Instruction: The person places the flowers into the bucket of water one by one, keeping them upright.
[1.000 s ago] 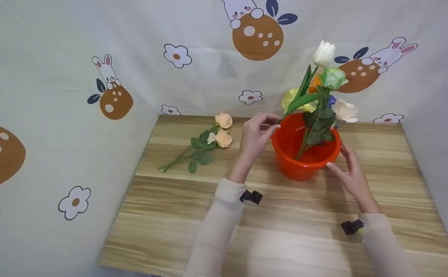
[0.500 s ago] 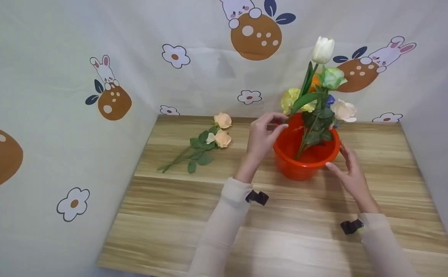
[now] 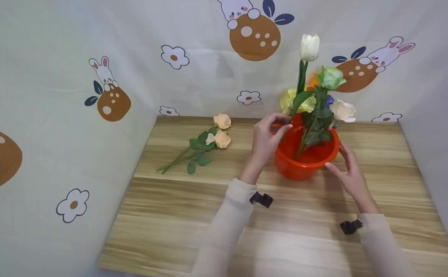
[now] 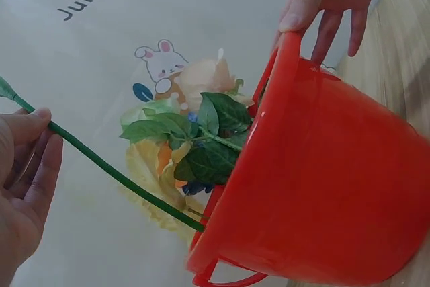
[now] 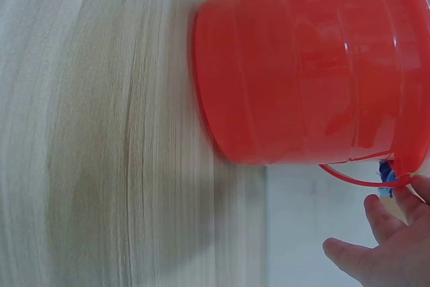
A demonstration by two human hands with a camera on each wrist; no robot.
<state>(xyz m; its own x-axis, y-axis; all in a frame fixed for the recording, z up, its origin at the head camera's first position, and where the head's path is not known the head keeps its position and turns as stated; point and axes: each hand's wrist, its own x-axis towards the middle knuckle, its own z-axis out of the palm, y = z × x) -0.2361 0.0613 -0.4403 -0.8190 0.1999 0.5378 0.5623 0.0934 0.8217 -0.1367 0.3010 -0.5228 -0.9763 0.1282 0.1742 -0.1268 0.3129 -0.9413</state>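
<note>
My left hand pinches the green stem of a white tulip between thumb and fingers. In the left wrist view the stem slants down past the rim of a red bucket; its lower end is hidden there. My right hand touches the bucket's right rim, thumb and fingers spread along the outside and not wrapped round it. Inside the bucket stand a pale green rose, a cream rose, a yellow flower and partly hidden orange and blue flowers.
Peach roses with green leaves and stems lie on the wooden table, left of the bucket. A patterned cloth hangs close behind the table and along its sides. The bucket's red handle hangs at its side.
My left hand has moved right with the tulip, over the bucket's left rim. The tulip's bloom has swung left and the stem stands more upright. My right hand has stayed put.
</note>
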